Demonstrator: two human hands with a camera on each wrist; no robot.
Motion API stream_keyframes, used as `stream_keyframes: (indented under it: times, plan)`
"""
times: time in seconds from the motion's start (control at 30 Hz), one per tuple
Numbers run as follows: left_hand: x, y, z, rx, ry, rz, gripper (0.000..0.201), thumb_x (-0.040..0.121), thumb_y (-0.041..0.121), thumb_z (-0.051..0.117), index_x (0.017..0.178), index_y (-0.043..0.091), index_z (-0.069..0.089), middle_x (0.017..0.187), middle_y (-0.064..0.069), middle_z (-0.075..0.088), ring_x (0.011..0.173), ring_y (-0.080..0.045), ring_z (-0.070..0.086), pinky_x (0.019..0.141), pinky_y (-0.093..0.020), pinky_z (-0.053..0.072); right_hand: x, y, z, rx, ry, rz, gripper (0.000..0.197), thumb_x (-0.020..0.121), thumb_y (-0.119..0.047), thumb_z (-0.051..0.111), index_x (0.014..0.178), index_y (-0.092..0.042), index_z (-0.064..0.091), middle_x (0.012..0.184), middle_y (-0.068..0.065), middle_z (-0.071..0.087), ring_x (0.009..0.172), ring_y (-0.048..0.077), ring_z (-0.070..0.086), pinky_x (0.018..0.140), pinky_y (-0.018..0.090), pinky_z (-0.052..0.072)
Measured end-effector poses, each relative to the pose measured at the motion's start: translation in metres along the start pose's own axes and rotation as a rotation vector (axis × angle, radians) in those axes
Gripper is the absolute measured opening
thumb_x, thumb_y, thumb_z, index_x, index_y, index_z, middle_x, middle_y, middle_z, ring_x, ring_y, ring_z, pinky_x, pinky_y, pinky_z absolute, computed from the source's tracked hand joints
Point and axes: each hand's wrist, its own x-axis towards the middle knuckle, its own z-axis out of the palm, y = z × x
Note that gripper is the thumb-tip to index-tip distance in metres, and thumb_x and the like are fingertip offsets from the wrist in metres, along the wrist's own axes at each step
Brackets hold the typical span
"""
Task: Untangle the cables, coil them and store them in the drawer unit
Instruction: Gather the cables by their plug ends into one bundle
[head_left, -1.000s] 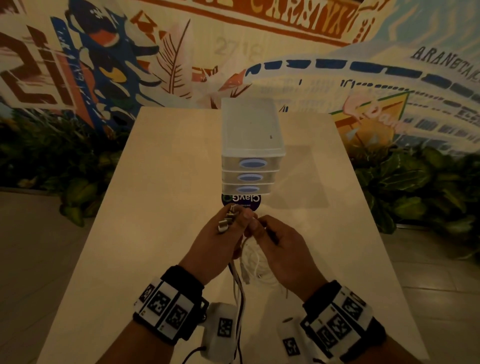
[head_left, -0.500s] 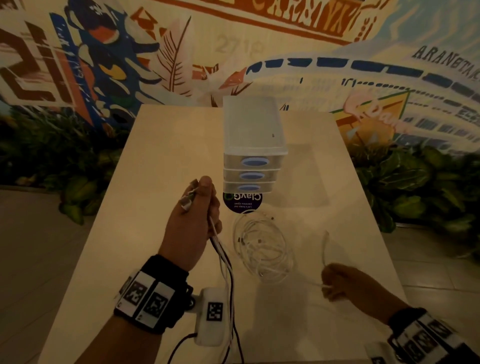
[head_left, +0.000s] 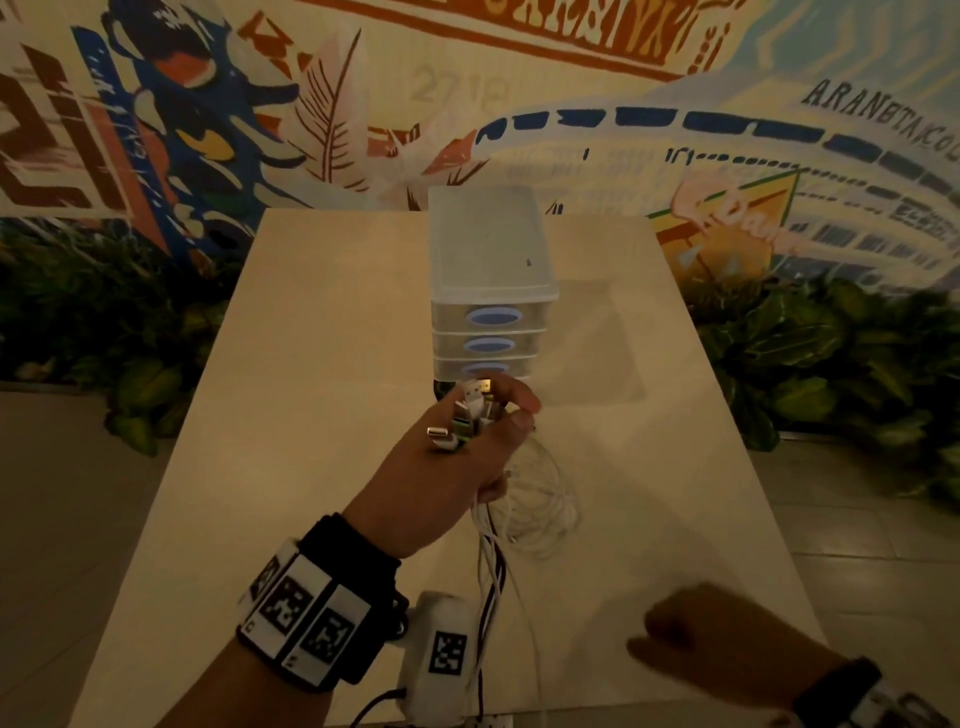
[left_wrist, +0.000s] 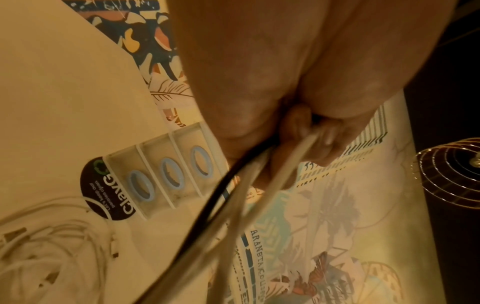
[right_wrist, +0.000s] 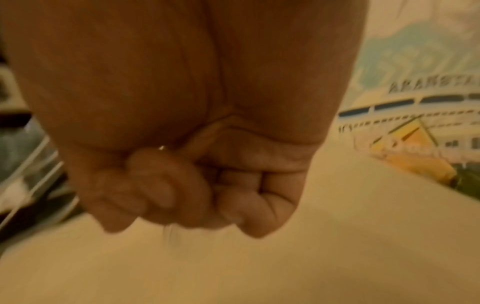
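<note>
My left hand (head_left: 483, 415) is raised just in front of the drawer unit (head_left: 491, 291) and grips a bundle of cable plugs (head_left: 462, 421). From it, black and white cables (head_left: 491, 571) hang down to the table's near edge. In the left wrist view its fingers (left_wrist: 298, 131) curl round those cables (left_wrist: 233, 185). A loose heap of white cable (head_left: 535, 499) lies on the table under and right of that hand. My right hand (head_left: 675, 639) is blurred at the near right, fingers curled (right_wrist: 194, 195), with a thin pale cable (right_wrist: 171, 234) showing beneath them. All three drawers are closed.
The pale table (head_left: 322, 364) carries a round dark sticker (left_wrist: 103, 189) at the foot of the drawer unit. Leafy plants (head_left: 805, 364) flank the table on both sides, with a painted wall behind. Bare table surface lies left and right of the unit.
The hands, together a second ago, have parted. The right hand pulled back to the near right corner. The left hand swung out left, then right toward the drawer fronts, still gripping the plugs.
</note>
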Motion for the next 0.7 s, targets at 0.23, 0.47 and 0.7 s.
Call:
stream_keyframes:
  times: [0.23,0.47,0.7]
  plan:
    - [-0.006,0.006,0.023,0.030,-0.087,-0.006,0.028,0.103,0.030,0.053,0.089,0.007,0.053,0.059,0.002,0.040,0.052,-0.016,0.038,0.057,-0.034,0.044,-0.002,-0.089,-0.077,0.727,0.342,-0.598,0.036,0.084,-0.050,0.074,0.118,-0.048,0.064,0.123,-0.022,0.065,0.116,0.005,0.062,0.096,0.024,0.050]
    - [-0.003,0.013,-0.006,0.342,0.128,0.048,0.037,0.097,0.049,0.053,0.086,0.014,0.060,0.071,-0.008,0.070,0.058,-0.030,0.063,0.051,-0.032,0.051,0.042,-0.135,-0.054,1.059,0.040,-0.579,0.030,0.098,-0.054,0.055,0.099,-0.027,0.068,0.067,-0.009,0.048,0.060,0.010,0.045,0.065,0.029,0.041]
    - [-0.001,-0.012,-0.017,0.351,0.105,-0.003,0.027,0.092,0.038,0.069,0.095,0.012,0.074,0.085,-0.010,0.076,0.080,-0.022,0.073,0.074,-0.031,0.058,0.042,-0.140,-0.038,0.816,0.404,-0.572,0.036,0.107,-0.046,0.036,0.079,-0.031,0.052,0.063,-0.011,0.042,0.058,0.007,0.036,0.059,0.023,0.033]
